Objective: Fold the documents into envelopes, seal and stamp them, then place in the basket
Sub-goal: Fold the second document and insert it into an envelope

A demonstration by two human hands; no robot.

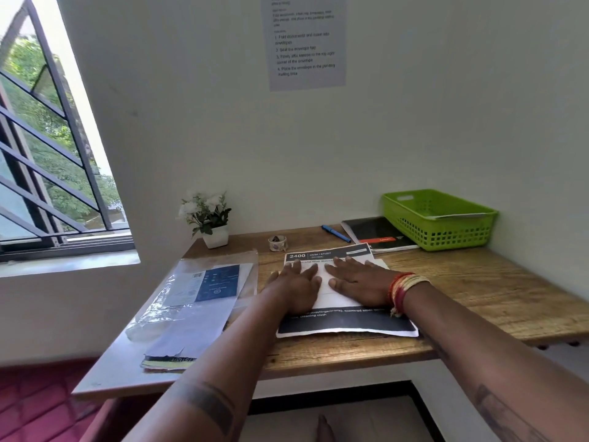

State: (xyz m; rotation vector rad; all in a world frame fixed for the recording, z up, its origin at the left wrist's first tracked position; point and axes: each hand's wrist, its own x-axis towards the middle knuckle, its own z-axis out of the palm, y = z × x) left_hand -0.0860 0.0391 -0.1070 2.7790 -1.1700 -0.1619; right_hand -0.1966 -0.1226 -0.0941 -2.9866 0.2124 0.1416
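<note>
A white folded sheet or envelope (322, 293) lies on a printed document (347, 323) with black bands in the middle of the wooden desk. My left hand (294, 283) and my right hand (357, 277) press flat on the white sheet, fingers straight and pointing toward the wall. A small roll of stickers (278, 243) stands behind the document. The green basket (446, 237) sits at the back right, with a white envelope inside. A clear plastic sleeve with papers (197, 295) lies to the left.
A potted plant (210, 221) stands at the back left by the wall. A blue pen (336, 233) and a black notebook (376, 232) lie left of the basket. An instruction sheet (306, 43) hangs on the wall. A window opens to the left.
</note>
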